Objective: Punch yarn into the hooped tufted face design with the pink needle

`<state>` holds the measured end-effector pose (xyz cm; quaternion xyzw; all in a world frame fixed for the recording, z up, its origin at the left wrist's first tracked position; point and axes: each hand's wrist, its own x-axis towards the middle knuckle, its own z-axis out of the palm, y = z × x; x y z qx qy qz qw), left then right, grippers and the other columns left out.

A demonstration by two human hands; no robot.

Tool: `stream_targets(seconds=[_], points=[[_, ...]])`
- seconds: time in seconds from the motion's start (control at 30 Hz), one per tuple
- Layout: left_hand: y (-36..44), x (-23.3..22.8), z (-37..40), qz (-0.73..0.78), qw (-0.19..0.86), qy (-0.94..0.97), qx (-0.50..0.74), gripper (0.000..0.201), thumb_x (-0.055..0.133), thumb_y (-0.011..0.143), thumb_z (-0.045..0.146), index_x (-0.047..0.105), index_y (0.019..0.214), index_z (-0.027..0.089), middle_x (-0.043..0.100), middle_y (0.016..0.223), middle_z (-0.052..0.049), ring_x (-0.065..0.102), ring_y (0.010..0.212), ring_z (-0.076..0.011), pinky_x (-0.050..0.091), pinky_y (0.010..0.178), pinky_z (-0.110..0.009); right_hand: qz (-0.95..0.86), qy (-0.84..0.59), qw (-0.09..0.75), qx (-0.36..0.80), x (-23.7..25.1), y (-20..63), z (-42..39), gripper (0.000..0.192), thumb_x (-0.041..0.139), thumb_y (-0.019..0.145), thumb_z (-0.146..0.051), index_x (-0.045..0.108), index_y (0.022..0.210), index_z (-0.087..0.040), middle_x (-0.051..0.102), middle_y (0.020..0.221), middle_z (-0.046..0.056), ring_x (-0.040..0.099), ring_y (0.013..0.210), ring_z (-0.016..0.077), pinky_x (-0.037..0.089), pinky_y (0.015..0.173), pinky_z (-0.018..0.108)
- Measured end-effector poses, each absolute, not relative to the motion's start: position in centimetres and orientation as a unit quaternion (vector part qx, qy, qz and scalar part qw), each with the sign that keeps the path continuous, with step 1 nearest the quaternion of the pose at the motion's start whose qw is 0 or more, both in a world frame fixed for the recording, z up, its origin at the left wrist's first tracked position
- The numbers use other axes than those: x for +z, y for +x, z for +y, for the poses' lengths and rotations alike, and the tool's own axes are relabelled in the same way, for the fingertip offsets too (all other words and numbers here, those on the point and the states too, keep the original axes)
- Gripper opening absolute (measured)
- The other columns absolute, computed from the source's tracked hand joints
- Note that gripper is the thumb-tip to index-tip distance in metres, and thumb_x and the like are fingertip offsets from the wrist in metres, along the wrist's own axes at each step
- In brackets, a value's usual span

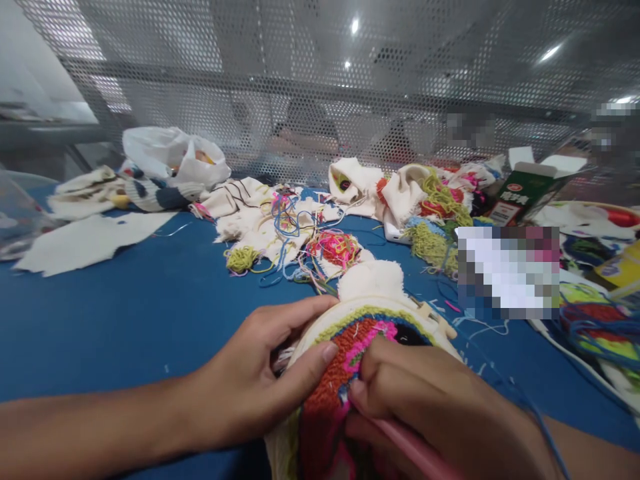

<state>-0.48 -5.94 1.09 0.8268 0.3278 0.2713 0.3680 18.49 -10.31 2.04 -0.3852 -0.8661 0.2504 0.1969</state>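
My left hand (255,380) grips the left rim of a round embroidery hoop (350,313), thumb lying on the stitched cloth. The hoop holds cream cloth with red, pink, green and blue looped yarn (345,360). My right hand (430,400) rests on the hoop's right side, fingers closed around a pink punch needle (410,450) whose tip is hidden against the pink yarn. A blue thread (543,420) trails from that hand toward the right.
The blue table (150,313) carries heaps of cream cloth and yarn tangles (295,227) at the back, a white plastic bag (170,157), a green carton (523,190), and more stitched pieces at the right edge (595,327). A perforated metal screen (320,87) stands behind.
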Motion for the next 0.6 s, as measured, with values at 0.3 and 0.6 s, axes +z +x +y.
stream_targets(seconds=[0.3,0.6], points=[[0.15,1.33,-6.29,0.304,0.543,0.742,0.25,0.04,0.05,0.082,0.032,0.047,0.12,0.02,0.061,0.11,-0.002,0.056,0.098,-0.0173,0.046,0.081,-0.022,-0.905,-0.326,0.225,0.156,2.4,18.94,-9.53,0.023,0.047,0.085,-0.036,0.043,0.071,-0.019,0.049,0.066,-0.003,0.039,0.056,0.0085,0.03,0.05,0.02],[0.57,1.15,-5.72,0.269,0.662,0.661,0.229,0.037,0.054,0.081,0.03,0.051,0.116,0.017,0.062,0.11,-0.004,0.057,0.094,-0.0162,0.044,0.083,-0.025,-0.866,-0.354,0.248,0.25,2.23,19.36,-9.22,0.018,0.053,0.074,-0.012,0.039,0.066,-0.019,0.045,0.064,-0.005,0.039,0.055,0.0064,0.03,0.051,0.017]])
